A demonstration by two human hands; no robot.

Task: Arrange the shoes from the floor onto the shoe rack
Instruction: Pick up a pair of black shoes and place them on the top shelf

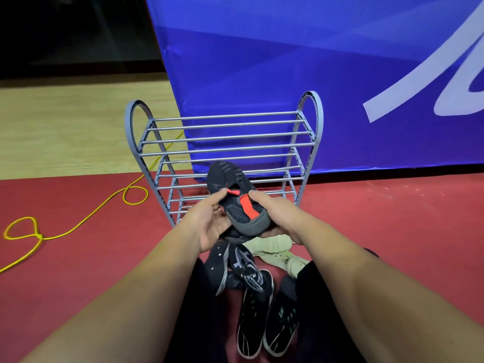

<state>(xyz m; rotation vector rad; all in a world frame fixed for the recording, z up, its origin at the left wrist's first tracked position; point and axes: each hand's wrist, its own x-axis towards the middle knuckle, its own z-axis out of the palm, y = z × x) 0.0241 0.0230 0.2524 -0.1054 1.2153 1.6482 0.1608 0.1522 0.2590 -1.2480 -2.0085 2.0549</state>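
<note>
Step in hand: the person is carrying one shoe towards the rack; placement is not yet done, and every tier in view is bare.
Left hand (pixel 209 221): its fingers are cupping the shoe's near side from below, with the thumb pressing on the red tab at the collar.
Right hand (pixel 275 213): its fingers are wrapping round the heel end, with the thumb lying over the top edge.
Black shoe (pixel 235 195): it is being held off the floor between both sets of fingers, with the toe pointing away towards the rack. It has a knitted mesh upper, a red strip down the heel and a smooth grey rubber rim. A dark shape is showing beneath it; whether that is its mate cannot be told.
Shoe rack (pixel 227 137): it is standing just beyond the fingers. It has thin round metal rails, grey looped side frames and open gaps between the rails.
Next move, judged: the person should be reaching forward and setting the sole flat across several rails, so that the soft shoe is not sagging through a gap.
Waiting shoes: black printed trainers (pixel 246 273), pale knit shoes (pixel 275 247) and a black pair with green marks (pixel 267 320) are lying below the fingers on the red floor (pixel 78 271).
Surroundings: a yellow cord (pixel 39 235) is looping well left of the fingers, and a glossy blue banner (pixel 262 74) is hanging behind the rack.
</note>
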